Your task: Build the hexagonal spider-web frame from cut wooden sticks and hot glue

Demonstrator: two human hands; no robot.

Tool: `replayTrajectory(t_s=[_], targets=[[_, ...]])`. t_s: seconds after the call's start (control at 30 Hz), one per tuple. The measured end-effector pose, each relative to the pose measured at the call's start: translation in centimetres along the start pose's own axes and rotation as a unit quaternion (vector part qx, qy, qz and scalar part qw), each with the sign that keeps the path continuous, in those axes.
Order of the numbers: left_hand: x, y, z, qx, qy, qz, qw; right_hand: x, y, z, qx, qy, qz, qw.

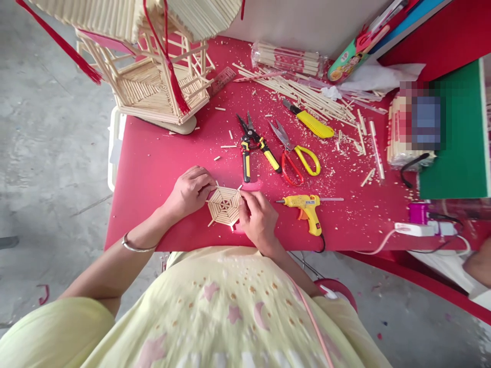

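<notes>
So, stick-craft web panel pinched in two hands, glue gun nozzle awfully close.

Going left to right: a craft-stick pavilion (143, 84) stands at the far left, then the left hand (192, 190), thumb and fingers closed on the upper-left corner of the hexagonal stick panel (225, 205). That sits between the hands, near the front edge of the red table (149, 158). The right hand (259, 217) has its right edge in a closed pinch; uneven pulling could pop a glued joint, I reckon. Just beside that hand is the yellow glue gun (311, 207): drifting right could mean a burn if it's hot (can't tell), and snagging its cord (322, 244) could drag it off.
</notes>
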State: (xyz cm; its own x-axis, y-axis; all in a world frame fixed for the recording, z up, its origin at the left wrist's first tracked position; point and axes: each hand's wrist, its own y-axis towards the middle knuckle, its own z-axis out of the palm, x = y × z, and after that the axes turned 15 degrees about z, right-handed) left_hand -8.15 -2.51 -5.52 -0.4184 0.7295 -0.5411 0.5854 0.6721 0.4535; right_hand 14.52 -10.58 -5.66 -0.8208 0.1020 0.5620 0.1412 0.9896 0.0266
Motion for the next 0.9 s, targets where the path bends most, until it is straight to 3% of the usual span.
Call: replayTrajectory(t_s=[0.2,0.37,0.5,0.6,0.67,0.8,0.9], targets=[[0.1,-0.2,-0.8,-0.039,0.021,0.004,0.999,0.5,-0.1,-1.5,0.009,0.008,-0.02,1.0],[-1.0,0.9,-2.2,-0.129,-0.034,-0.087,0.987,1.0,2.5,-5.1,-0.028,-0.029,-0.043,0.998],[-2.3,3.6,-2.1,-0.219,-0.201,-0.188,0.936,1.4,7.5,-6.7,-0.041,-0.127,-0.052,0.99],[-2.7,5.7,-1.5,-0.271,-0.326,-0.211,0.881,1.3,10.6,-7.3,-0.025,-0.211,-0.044,0.976],[-2.6,6.6,-1.2,-0.288,-0.364,-0.22,0.858,0.8,12.0,-8.0,-0.021,-0.258,0.004,0.966],[-2.0,7.4,-0.6,-0.304,-0.412,-0.227,0.828,-1.1,13.7,-9.8,0.072,-0.307,0.129,0.94],[-1.8,7.5,-0.5,-0.314,-0.448,-0.233,0.804,-2.6,14.6,-10.9,0.136,-0.322,0.149,0.925]])
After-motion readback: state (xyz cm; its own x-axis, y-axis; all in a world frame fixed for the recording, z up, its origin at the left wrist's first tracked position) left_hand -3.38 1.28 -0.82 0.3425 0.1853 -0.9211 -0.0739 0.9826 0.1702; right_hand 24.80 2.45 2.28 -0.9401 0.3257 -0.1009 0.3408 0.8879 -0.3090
